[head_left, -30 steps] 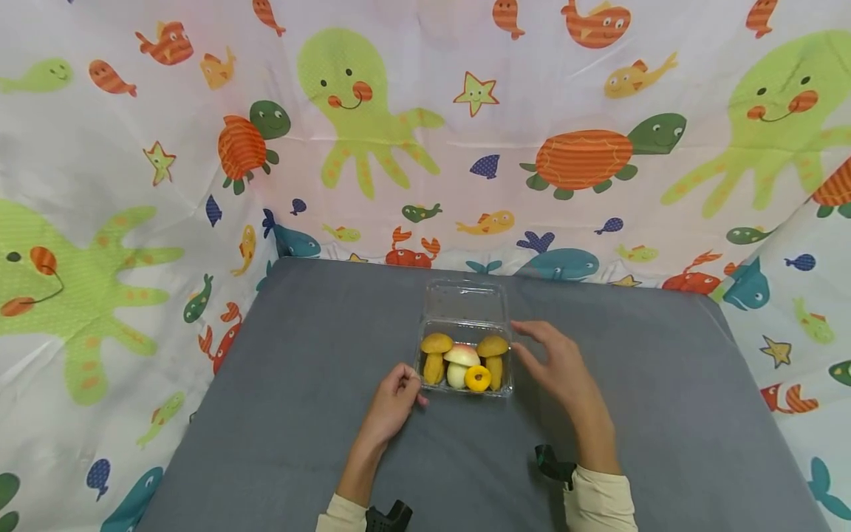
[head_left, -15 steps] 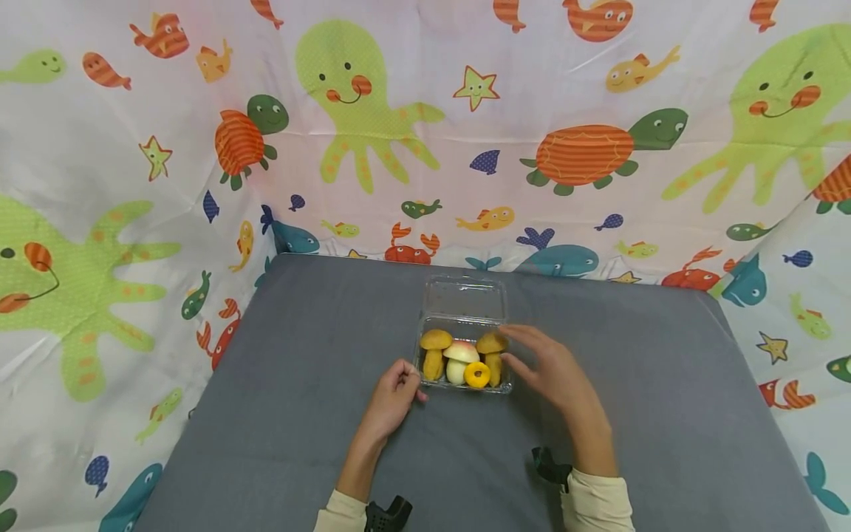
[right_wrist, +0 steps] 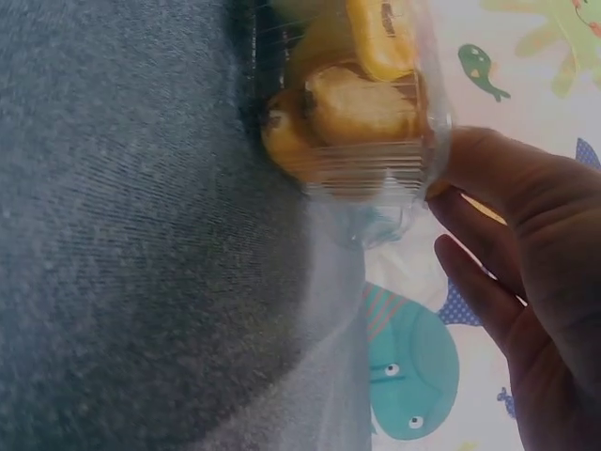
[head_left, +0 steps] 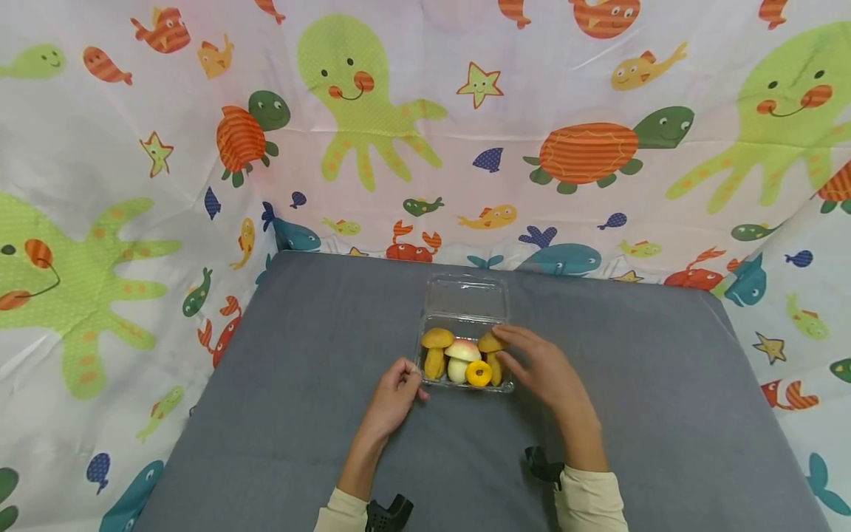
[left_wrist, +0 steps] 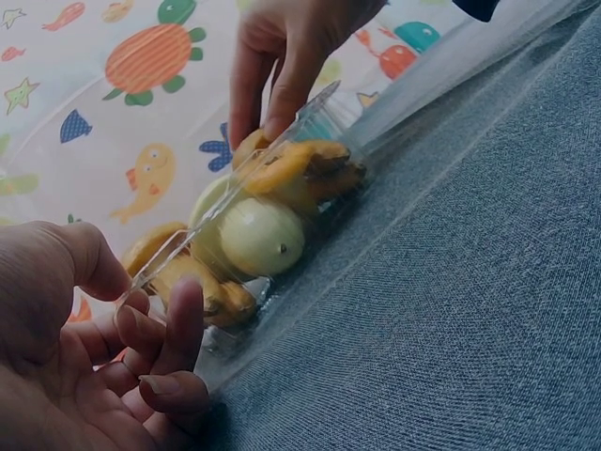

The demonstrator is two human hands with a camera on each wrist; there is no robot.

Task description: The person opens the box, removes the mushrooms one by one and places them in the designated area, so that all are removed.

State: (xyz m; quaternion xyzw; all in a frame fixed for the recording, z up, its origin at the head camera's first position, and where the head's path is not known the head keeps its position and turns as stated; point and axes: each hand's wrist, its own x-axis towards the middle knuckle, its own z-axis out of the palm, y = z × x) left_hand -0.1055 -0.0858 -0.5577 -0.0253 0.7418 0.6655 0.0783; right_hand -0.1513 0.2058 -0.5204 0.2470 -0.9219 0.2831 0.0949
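Observation:
A clear plastic clamshell container (head_left: 465, 388) lies on the table with its lid (head_left: 465, 297) folded back. Inside are two yellow-brown toy mushrooms, the left one (head_left: 435, 351) upright beside a pale mushroom (head_left: 463, 351) with a pinkish cap. A yellow ring-shaped piece (head_left: 479, 374) sits in front. My left hand (head_left: 392, 399) pinches the box's front left rim between thumb and finger, as the left wrist view shows. My right hand (head_left: 552, 373) reaches over the right wall and pinches the cap of the right yellow-brown mushroom (head_left: 492, 343), partly hiding it.
A grey cloth covers the table (head_left: 299, 355). Behind it and at both sides hangs a white curtain (head_left: 425, 162) printed with sea animals. A dark camera strap (head_left: 388, 513) is on each wrist.
My right hand has moved left from beside the container onto the right mushroom's cap, which now tilts slightly. My left hand keeps its hold on the rim.

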